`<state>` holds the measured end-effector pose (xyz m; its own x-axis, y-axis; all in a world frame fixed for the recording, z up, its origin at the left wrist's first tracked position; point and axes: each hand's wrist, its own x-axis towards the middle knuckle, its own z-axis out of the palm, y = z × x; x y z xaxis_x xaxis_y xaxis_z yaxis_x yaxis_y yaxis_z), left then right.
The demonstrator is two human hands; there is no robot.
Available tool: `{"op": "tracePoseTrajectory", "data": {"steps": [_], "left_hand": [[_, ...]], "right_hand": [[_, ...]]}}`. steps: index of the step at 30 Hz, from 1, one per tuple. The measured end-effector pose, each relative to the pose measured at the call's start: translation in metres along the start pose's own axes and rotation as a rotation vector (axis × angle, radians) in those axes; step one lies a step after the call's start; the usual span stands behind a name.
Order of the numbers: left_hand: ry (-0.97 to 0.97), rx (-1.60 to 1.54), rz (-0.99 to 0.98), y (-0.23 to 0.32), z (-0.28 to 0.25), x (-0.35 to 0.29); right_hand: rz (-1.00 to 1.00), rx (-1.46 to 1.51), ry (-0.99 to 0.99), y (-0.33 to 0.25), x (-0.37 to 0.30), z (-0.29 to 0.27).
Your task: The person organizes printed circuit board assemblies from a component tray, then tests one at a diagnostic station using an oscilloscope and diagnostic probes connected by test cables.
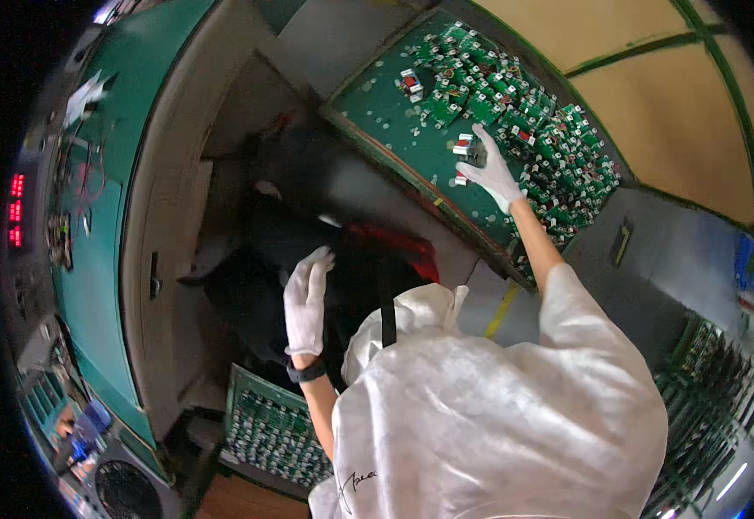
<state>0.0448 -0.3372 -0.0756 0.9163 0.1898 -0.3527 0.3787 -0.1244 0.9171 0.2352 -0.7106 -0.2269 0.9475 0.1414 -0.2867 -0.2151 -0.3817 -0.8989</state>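
Note:
My right hand (496, 173), in a white glove, reaches over the green-topped table. Its thumb and a finger lie on either side of a small circuit board (467, 149) with silver connectors and a red part, and seem to grip its edges. Another board with silver and red parts (410, 85) lies farther left on the same table. Beside my right hand spreads a big heap of green circuit boards (515, 95). My left hand (306, 303), also gloved, hangs over my dark lap, fingers stretched and slightly bent, with nothing visible in it.
The green tabletop (377, 95) has a raised border. On the left runs a green workbench (100, 285) with wires and a red-lit display (16, 210). A tray of circuit boards (277, 428) stands below my left forearm. Racks of boards (714, 372) stand at the right.

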Motion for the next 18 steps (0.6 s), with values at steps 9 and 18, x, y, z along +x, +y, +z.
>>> {"op": "tracePoseTrajectory", "data": {"steps": [9,18], "left_hand": [[-0.325,-1.192,-0.176,0.052,0.022,-0.011],[0.256,-1.031,0.264,0.088,-0.181,-0.075]], "right_hand": [[-0.412,0.795,-0.360,-0.207,-0.130,0.135],[-0.835,0.549,-0.851,-0.357,-0.124,0.291]]}}
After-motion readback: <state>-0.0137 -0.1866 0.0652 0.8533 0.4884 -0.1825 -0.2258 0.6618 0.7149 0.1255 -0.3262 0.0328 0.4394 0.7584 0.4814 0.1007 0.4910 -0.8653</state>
